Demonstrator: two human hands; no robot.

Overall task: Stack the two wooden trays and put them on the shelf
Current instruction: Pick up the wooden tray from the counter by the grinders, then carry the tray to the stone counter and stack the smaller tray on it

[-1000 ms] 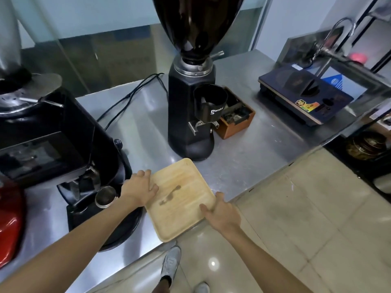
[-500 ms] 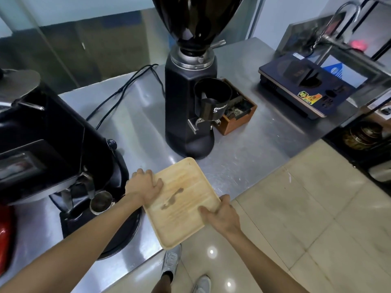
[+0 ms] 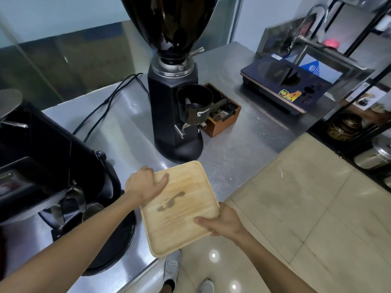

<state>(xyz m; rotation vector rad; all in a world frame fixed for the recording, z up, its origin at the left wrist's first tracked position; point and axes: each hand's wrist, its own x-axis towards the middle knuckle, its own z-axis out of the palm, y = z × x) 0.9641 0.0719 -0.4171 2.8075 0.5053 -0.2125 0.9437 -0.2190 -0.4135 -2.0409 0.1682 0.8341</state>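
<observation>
- Wooden tray [image 3: 179, 208], lower centre of frame, overhangs the steel counter [image 3: 243, 149] edge.
- Left hand [image 3: 143, 182] clamps its upper-left rim, thumb on top; right hand [image 3: 224, 223] grips the lower-right rim.
- Only one tray distinguishable; second not evident.
- Advice: lift level, clear of the black grinder [image 3: 173, 102].
- Tray: pale, square, rounded corners, dark stain.

Bare steel counter [image 3: 243, 157] is left open rightward; passage is blocked ahead by the coffee grinder [image 3: 173, 115], leftward by the espresso machine [image 3: 46, 166].
</observation>
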